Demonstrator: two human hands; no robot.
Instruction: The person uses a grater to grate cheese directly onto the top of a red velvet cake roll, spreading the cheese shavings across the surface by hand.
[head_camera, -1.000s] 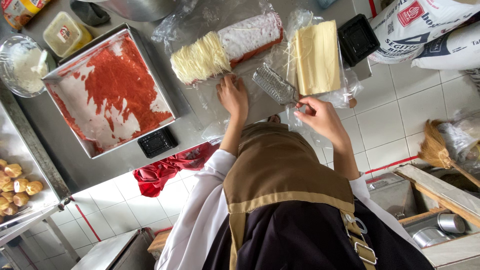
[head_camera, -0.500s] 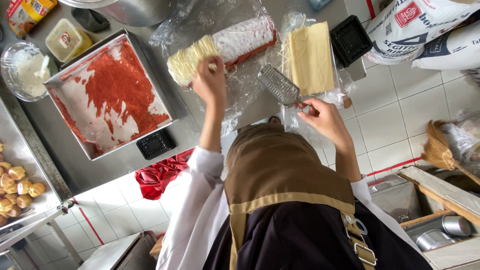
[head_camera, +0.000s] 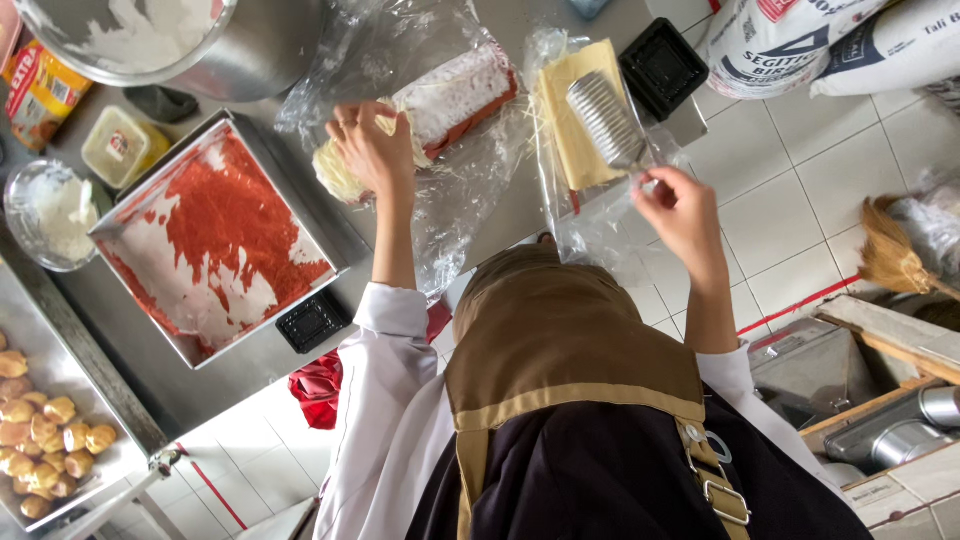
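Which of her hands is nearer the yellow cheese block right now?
Right. The right hand holds the grater directly over the cheese block. The left hand rests on the roll cake, off to the block's left.

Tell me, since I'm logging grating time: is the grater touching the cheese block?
Cannot tell. In the head view the right hand holds the metal grater over the yellow cheese block, but from above no contact or gap shows.

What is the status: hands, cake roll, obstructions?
Left hand pressing grated cheese onto cake roll. Right hand holding metal grater over cheese block. Plastic wrap under roll.
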